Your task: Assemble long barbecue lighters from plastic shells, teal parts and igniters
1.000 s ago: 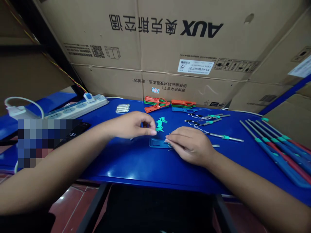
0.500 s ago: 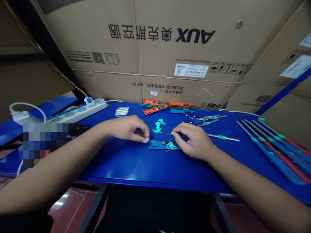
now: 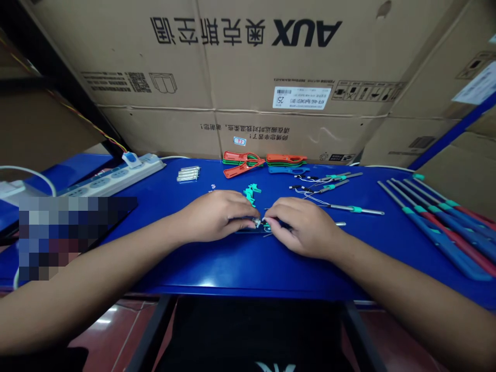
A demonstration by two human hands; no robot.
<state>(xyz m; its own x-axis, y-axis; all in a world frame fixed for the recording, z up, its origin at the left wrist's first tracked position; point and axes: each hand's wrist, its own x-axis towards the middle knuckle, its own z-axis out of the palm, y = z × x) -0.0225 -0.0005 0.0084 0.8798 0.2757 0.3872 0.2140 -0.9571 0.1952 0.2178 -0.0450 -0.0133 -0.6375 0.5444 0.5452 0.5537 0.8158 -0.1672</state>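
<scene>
My left hand (image 3: 222, 214) pinches a small whitish part (image 3: 257, 223) between thumb and forefinger. Facing it closely, my right hand (image 3: 304, 226) is closed on a small black part (image 3: 265, 222); the two parts are close together, and I cannot tell whether they touch. Beneath my fingertips lies a blue lighter handle shell (image 3: 245, 231), mostly hidden by the hands. Just behind my left fingers sits a small pile of green plastic pieces (image 3: 251, 194). A metal lighter tube with a green collar (image 3: 357, 210) lies behind my right hand.
Several assembled long lighters (image 3: 445, 230) lie at the right. Orange, green and blue handle shells (image 3: 244, 164) are stacked at the back, near silver cylinders (image 3: 188, 174). A power strip (image 3: 112, 181) is at the left, and a large cardboard box (image 3: 240, 77) stands behind the table.
My left hand has moved right, bringing the whitish part up to my right fingers. My right hand has shifted slightly left. The camera view has tilted a little.
</scene>
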